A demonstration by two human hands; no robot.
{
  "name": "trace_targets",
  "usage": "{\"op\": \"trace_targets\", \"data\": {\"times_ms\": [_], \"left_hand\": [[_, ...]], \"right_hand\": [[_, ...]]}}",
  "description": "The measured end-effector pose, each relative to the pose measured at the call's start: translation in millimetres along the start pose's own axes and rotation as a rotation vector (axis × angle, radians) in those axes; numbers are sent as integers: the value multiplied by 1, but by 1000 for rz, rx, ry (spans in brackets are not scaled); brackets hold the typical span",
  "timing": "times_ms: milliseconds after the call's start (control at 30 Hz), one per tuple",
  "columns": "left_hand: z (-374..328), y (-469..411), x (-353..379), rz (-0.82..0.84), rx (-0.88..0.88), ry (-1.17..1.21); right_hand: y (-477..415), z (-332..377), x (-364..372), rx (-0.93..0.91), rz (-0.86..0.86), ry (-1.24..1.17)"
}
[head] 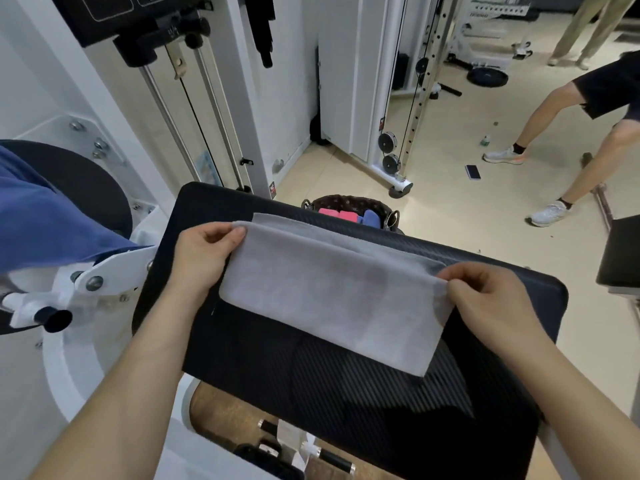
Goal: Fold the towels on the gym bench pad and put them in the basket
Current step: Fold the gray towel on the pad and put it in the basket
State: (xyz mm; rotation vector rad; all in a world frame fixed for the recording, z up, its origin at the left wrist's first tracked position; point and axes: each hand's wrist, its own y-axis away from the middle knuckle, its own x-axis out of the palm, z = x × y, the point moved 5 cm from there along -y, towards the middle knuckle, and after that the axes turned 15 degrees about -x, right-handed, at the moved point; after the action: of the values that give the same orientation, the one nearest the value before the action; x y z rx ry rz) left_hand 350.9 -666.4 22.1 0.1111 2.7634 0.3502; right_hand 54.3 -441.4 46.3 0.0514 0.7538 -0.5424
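Observation:
A grey towel [329, 292], folded lengthwise into a long strip, lies across the black gym bench pad [363, 393]. My left hand [204, 254] pinches the towel's far left corner. My right hand [485, 296] pinches its right end, where the upper layer is lifted slightly. Beyond the pad's far edge stands a dark woven basket [349, 202] holding folded pink and blue towels; its lower part is hidden by the pad.
A blue cloth [45, 216] drapes over the white machine at the left. A cable machine frame [398, 98] stands behind. A person's legs [561, 140] are at the right, with a phone [473, 172] on the floor. A second black pad [620, 251] is at the right edge.

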Motion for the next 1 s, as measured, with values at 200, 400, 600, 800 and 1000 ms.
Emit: {"op": "trace_targets", "data": {"times_ms": [200,400,600,800,1000], "left_hand": [[-4,-19,21,-84,3,-44],[-1,-27,27,-131,-3,-69],[-2,-29,28,-228,84,-183],[-3,-28,29,-271,198,-306],[-17,-26,42,-108,372,-619]], "right_hand": [[-10,1,3,-89,-51,193],[-21,-5,6,-160,-71,309],[-23,-8,13,-126,-64,410],[-23,-16,11,-72,-7,312],[-32,-10,8,-170,132,402]]}}
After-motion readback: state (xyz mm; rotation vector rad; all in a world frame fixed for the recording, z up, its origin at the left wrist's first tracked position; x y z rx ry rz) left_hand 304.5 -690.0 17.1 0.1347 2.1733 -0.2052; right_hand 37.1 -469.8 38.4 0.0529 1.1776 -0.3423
